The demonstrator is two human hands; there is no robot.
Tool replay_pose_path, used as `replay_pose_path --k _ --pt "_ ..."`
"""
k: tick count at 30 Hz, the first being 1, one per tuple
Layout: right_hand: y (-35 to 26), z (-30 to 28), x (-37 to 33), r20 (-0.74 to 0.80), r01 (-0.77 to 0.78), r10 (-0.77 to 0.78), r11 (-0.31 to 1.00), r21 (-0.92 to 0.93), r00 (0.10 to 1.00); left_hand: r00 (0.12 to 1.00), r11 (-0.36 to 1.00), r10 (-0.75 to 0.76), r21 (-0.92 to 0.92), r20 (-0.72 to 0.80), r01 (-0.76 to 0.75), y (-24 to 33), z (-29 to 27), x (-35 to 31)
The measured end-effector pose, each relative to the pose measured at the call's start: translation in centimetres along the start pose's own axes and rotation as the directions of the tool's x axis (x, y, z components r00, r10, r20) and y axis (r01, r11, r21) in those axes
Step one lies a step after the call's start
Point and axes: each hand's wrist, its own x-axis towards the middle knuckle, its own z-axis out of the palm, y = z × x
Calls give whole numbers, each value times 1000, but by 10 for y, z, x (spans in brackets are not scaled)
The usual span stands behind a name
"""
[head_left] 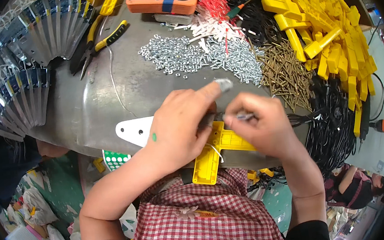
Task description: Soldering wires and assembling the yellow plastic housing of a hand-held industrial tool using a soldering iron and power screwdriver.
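Sitting at the near edge of the metal table (82, 103) is a yellow T-shaped plastic shell (204, 165), partly under the left hand (178, 121), whose grip is hidden; the right hand (264, 121) pinches blurry silvery bits (247, 116). Fitting seems underway; next needs careful lining up.

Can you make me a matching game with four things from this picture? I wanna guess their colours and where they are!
Things:
1. Meter with a dial
2. Heap of little nuts
3. Bundle of cables
4. Plastic piece

Colours and places:
A. Black, to the right of the right hand
B. Yellow, close by the left hand and the right hand
C. Orange, at the top of the picture
D. Silver, spread loosely beside small silver screws

Right pairs: 1-C, 2-D, 3-A, 4-B
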Motion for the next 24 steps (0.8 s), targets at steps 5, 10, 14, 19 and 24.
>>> replay_pose_path --k 5,10,14,19,24 --pt "9 4 10 22 195 -194 978 -71 981 927 809 -299 -454 228 373 1 -12 5" --pt "12 6 11 -1 318 -320 942 -112 948 916 797 -343 -451 208 401 -2 -8 2" --pt "28 10 26 274 -133 12 895 427 962 986 964 166 207 13 -165 -1 -3 -1" --pt "14 5 26 133 -57 22 963 263 991 990 993 -104 -61 -93 99 -7 3 6" --pt "14 0 31 144 2 -16 995 97 989 995 997 -59 -53 -74 56 -14 -2 10"
